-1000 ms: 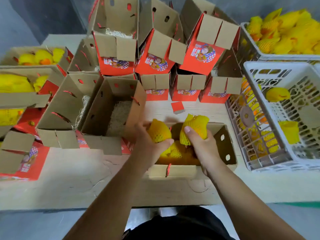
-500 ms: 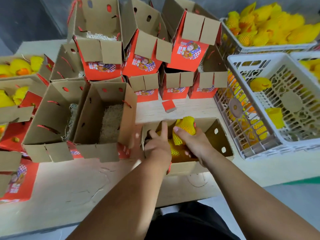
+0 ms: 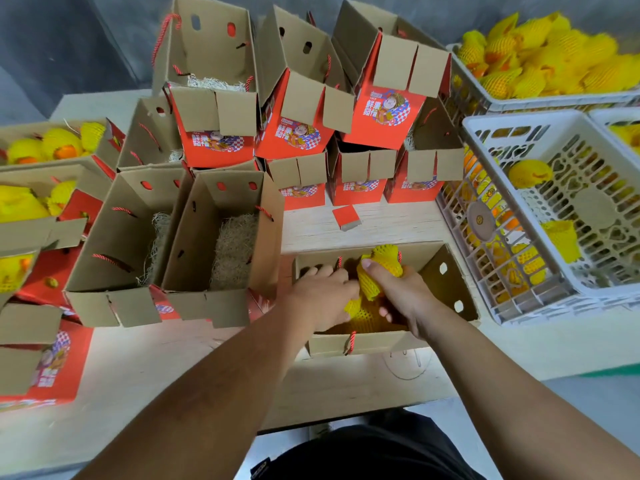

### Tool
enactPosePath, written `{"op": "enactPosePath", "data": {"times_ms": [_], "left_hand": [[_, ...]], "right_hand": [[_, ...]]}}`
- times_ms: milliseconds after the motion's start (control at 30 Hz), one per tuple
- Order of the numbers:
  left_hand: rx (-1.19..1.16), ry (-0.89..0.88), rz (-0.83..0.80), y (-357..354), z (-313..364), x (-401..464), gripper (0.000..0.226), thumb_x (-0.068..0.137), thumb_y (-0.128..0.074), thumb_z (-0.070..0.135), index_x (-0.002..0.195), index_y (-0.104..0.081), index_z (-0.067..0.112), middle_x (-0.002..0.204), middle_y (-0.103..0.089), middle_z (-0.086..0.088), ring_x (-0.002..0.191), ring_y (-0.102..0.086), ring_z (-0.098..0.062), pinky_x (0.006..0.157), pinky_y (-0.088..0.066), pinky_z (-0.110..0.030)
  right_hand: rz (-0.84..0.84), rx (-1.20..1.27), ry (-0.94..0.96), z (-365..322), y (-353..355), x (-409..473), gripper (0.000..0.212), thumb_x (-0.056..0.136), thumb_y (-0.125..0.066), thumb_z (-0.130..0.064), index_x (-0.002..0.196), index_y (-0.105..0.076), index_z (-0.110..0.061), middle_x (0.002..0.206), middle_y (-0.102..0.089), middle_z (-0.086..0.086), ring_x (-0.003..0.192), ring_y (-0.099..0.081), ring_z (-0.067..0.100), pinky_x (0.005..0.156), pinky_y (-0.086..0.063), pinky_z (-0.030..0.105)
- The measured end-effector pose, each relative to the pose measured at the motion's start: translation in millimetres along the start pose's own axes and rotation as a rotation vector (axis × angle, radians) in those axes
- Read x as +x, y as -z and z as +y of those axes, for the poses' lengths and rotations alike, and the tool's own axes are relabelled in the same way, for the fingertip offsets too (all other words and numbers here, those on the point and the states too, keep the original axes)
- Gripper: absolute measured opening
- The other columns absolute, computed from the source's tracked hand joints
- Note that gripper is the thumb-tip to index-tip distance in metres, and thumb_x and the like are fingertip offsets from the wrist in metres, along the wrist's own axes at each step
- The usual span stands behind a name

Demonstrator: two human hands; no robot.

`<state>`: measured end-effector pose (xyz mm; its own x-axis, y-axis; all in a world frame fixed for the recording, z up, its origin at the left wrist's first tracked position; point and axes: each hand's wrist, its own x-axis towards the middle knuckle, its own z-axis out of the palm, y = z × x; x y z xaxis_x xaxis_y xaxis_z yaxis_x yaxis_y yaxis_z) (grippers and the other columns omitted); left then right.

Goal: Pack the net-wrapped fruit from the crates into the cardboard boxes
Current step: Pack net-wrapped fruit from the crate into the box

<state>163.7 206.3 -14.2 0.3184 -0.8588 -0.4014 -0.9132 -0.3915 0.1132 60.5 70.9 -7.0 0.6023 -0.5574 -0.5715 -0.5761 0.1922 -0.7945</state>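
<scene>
An open cardboard box [image 3: 450, 282] lies in front of me on the table, with net-wrapped yellow fruit [image 3: 363, 317] in its bottom. My right hand [image 3: 405, 299] grips one net-wrapped fruit [image 3: 379, 271] just above the box's middle. My left hand [image 3: 318, 292] lies flat inside the box's left half, its fingers stretched over the fruit there; what is under the palm is hidden. To the right stands a white crate [image 3: 491, 133] holding one wrapped fruit [image 3: 530, 173] and a loose yellow net [image 3: 561, 237].
A second white crate [image 3: 485, 102] at the back right is heaped with wrapped fruit. Two open boxes lined with straw [image 3: 235, 244] stand to the left. Stacked red-printed boxes [image 3: 298, 133] fill the back. Filled boxes [image 3: 52, 143] sit at the far left.
Both hands have come down from above the box into it. My left hand's fruit has gone down into the box and the fingers have straightened. My right hand still holds its fruit.
</scene>
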Motion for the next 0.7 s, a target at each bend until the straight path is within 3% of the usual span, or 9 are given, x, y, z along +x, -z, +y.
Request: {"op": "enactPosePath", "data": {"times_ms": [67,133,300,433,533,600,700], "left_hand": [[0.1,-0.064,-0.081,3.1,-3.5,-6.9,0.047,0.101,-0.06,0.042,0.147,-0.048,0.045,0.138,-0.041,-0.002,0.13,-0.037,-0.028,0.108,-0.032,-0.042],[0.173,0.008,-0.094,1.7,6.9,-2.5,0.045,0.102,-0.056,0.045,0.147,-0.047,0.05,0.138,-0.04,-0.003,0.133,-0.036,-0.029,0.11,-0.027,-0.041],[0.176,0.239,-0.147,11.0,26.2,13.4,0.035,0.102,-0.05,0.038,0.135,-0.06,0.032,0.143,-0.052,-0.007,0.135,-0.043,-0.029,0.108,-0.025,-0.045],[0.087,0.294,-0.083,12.3,10.8,6.2,0.046,0.1,-0.05,0.047,0.144,-0.05,0.038,0.147,-0.05,-0.006,0.135,-0.041,-0.031,0.11,-0.026,-0.046],[-0.088,0.27,0.039,7.2,3.0,3.7,0.059,0.09,-0.053,0.068,0.141,-0.052,0.037,0.142,-0.052,-0.002,0.13,-0.043,-0.029,0.106,-0.029,-0.045],[-0.342,0.287,0.156,5.7,4.9,4.5,0.073,0.078,-0.06,0.077,0.139,-0.05,0.037,0.136,-0.056,0.004,0.127,-0.048,-0.025,0.104,-0.035,-0.043],[-0.833,0.302,0.318,2.8,12.3,9.5,0.066,0.073,-0.082,0.056,0.129,-0.054,0.035,0.12,-0.062,0.008,0.109,-0.062,-0.02,0.096,-0.051,-0.043]], "right_hand": [[-0.023,0.021,-0.025,0.5,1.6,1.2,0.073,0.071,-0.074,-0.075,0.103,-0.063,-0.01,0.063,-0.061,0.011,0.051,-0.05,0.023,0.046,-0.044,0.03],[-0.029,0.018,-0.025,0.9,1.4,2.3,0.079,0.07,-0.073,-0.077,0.107,-0.064,-0.008,0.063,-0.061,0.012,0.052,-0.05,0.024,0.047,-0.044,0.03],[-0.033,0.02,-0.037,3.7,2.0,4.6,0.078,0.07,-0.075,-0.075,0.11,-0.06,-0.01,0.067,-0.062,0.013,0.054,-0.051,0.024,0.051,-0.044,0.033],[-0.117,0.029,-0.155,2.8,9.2,8.8,0.088,0.065,-0.077,-0.078,0.122,-0.056,-0.014,0.079,-0.064,0.014,0.056,-0.056,0.02,0.051,-0.048,0.029],[-0.208,0.02,-0.231,1.2,12.5,12.8,0.087,0.064,-0.073,-0.082,0.111,-0.063,-0.009,0.077,-0.064,0.012,0.055,-0.056,0.019,0.052,-0.047,0.027],[-0.297,-0.012,-0.27,-1.1,12.7,15.5,0.086,0.062,-0.067,-0.087,0.099,-0.066,-0.01,0.074,-0.067,0.009,0.056,-0.059,0.017,0.054,-0.049,0.025],[-0.368,-0.047,-0.299,-3.4,12.3,19.4,0.084,0.059,-0.059,-0.091,0.088,-0.069,-0.013,0.083,-0.071,0.012,0.063,-0.067,0.018,0.059,-0.053,0.025]]}}
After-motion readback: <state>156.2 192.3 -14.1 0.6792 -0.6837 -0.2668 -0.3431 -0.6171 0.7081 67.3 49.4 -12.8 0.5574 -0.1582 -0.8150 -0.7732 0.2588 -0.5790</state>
